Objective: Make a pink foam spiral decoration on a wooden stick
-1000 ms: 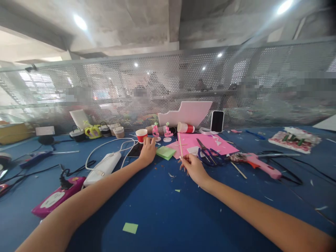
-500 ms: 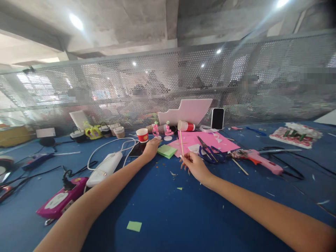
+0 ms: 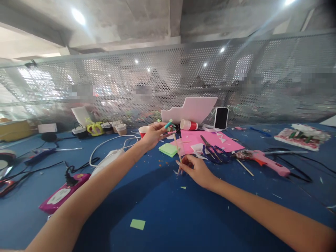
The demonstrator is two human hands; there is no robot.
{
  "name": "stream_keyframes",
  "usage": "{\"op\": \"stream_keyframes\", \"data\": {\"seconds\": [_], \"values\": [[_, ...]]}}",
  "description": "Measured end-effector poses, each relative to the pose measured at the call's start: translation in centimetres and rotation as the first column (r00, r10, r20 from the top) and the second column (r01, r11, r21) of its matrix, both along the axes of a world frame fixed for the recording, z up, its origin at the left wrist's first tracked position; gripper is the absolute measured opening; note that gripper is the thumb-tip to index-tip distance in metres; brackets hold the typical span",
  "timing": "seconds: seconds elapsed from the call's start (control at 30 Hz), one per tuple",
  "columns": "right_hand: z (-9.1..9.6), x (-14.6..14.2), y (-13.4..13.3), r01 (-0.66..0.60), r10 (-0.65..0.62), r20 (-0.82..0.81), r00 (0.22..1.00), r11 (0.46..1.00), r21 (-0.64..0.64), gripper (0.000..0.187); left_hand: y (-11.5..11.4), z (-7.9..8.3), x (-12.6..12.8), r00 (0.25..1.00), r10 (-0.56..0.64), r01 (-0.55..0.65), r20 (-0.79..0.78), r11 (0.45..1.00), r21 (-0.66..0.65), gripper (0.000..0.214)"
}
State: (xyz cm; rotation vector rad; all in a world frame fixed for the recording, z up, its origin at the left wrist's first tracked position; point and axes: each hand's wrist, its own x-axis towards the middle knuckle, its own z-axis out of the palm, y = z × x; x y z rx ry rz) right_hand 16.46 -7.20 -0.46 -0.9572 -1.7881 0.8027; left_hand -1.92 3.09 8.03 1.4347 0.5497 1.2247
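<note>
Head view: left grip pinches a teal piece, right grip a stick.

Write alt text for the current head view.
The right hand pinches a thin pale stick over a blue table; the left hand has a teal item at its fingertips, too small to identify. Green paper, pink paper and blue-handled scissors lie nearby, with a pink glue gun further right.

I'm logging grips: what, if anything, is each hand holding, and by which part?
The right hand holds a pale stick by its near end. The left hand seems to pinch a teal thing; which part is unclear.
</note>
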Motion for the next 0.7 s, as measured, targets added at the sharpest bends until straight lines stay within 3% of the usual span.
{"op": "stream_keyframes", "data": {"seconds": [0.07, 0.2, 0.33, 0.47, 0.7], "values": [[0.0, 0.0, -0.2, -0.003, 0.003, 0.009, 1.000, 1.000, -0.004, 0.026, -0.9, -0.1, 0.6, 0.995, -0.095, 0.095, 0.014, 0.995, -0.039, 0.018], [-0.3, 0.2, 0.5, -0.055, 0.041, -0.154, 0.987, 0.994, -0.091, 0.027, -1.8, -0.1, 1.3, 0.978, -0.209, 0.207, -0.010, 0.970, -0.124, 0.013], [-0.4, 0.6, 1.3, -0.144, 0.081, -0.269, 0.960, 0.964, -0.224, 0.031, -1.6, 0.1, 1.3, 0.986, -0.160, 0.165, 0.045, 0.975, -0.146, 0.010], [0.0, 1.0, 1.4, -0.238, 0.098, -0.361, 0.927, 0.900, -0.366, 0.035, -1.2, -0.1, 1.5, 0.993, -0.100, 0.109, 0.056, 0.980, -0.169, 0.005], [0.6, 1.4, 1.3, -0.319, 0.168, -0.353, 0.920, 0.846, -0.427, 0.030, -1.3, -0.3, 1.8, 0.997, -0.081, 0.083, 0.020, 0.983, -0.163, 0.008]]}}
